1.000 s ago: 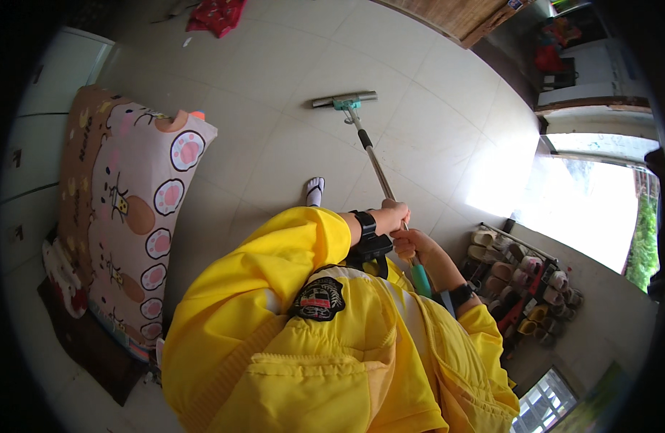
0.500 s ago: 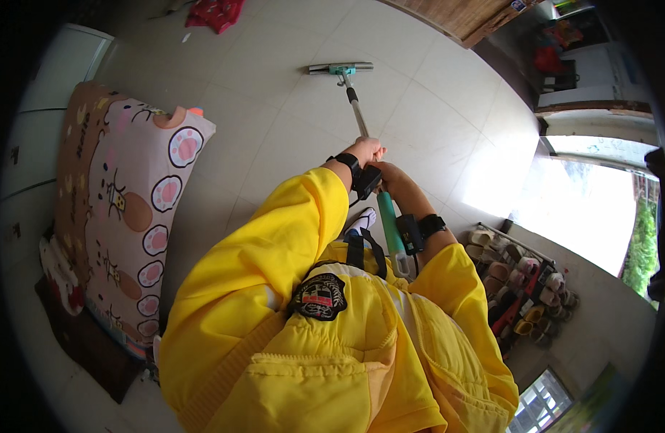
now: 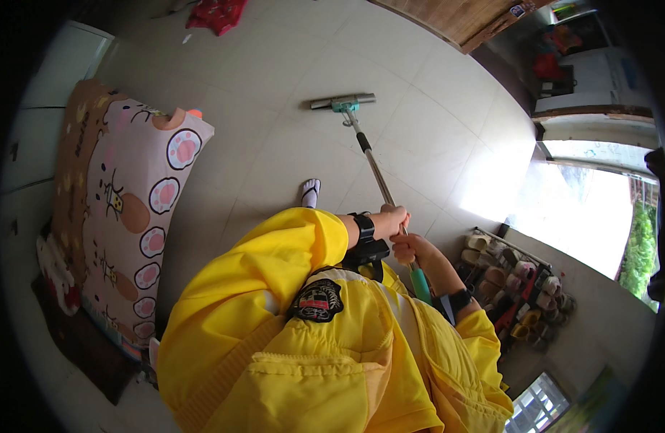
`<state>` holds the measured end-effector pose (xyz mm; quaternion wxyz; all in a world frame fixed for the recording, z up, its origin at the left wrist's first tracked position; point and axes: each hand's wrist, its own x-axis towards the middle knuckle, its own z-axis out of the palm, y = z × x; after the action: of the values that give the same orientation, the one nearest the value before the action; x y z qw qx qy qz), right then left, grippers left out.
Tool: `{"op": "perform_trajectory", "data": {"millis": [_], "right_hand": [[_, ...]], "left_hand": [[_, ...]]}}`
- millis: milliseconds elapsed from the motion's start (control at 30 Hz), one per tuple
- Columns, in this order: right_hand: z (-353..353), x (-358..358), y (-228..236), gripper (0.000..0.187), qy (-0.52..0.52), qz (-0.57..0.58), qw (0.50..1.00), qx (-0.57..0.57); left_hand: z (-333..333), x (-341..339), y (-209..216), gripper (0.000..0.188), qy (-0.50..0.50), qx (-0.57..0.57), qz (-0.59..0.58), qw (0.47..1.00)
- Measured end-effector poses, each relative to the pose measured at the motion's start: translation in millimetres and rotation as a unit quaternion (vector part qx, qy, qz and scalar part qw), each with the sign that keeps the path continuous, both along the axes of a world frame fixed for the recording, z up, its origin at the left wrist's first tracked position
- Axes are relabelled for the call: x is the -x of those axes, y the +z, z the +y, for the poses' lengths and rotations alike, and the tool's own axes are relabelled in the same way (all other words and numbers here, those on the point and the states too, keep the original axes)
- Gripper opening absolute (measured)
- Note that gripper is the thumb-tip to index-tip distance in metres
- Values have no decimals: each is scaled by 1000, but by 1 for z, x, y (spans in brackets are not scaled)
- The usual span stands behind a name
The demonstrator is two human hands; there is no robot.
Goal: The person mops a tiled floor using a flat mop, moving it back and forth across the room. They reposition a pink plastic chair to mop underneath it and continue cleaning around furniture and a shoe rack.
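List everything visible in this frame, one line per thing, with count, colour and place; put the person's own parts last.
Mop: one, metal pole with teal fittings and a flat grey head, head resting on the floor ahead of the person.
Tiled floor: pale grey-white, fills the upper middle.
Patterned cushion: one, pink and brown with paw prints, at left.
Red cloth: one, on the floor at top.
Shoe rack: one, holding many mixed-colour shoes, at right by the wall.
Foot in sandal: one, white, on the floor below the pole.
Yellow jacket: one, lower centre.
Left hand: grips the pole, black wristband.
Right hand: grips the pole lower down.
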<state>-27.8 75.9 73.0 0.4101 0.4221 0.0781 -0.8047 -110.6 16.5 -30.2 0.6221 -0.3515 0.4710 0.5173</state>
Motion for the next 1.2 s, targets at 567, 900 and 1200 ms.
{"op": "perform_trajectory", "data": {"millis": [567,900,1200], "right_hand": [[-11,128,-61,19,-18,16,994,-110],[-20,83,-62,22,15,45,973,-225],[-6,-22,17,35,40,-21,997,-60]], "left_hand": [[-6,146,-68,13,-10,-28,-55,998],[-15,99,-18,17,-9,-30,-55,998],[-10,-28,-7,17,-38,2,-62,997]]}}
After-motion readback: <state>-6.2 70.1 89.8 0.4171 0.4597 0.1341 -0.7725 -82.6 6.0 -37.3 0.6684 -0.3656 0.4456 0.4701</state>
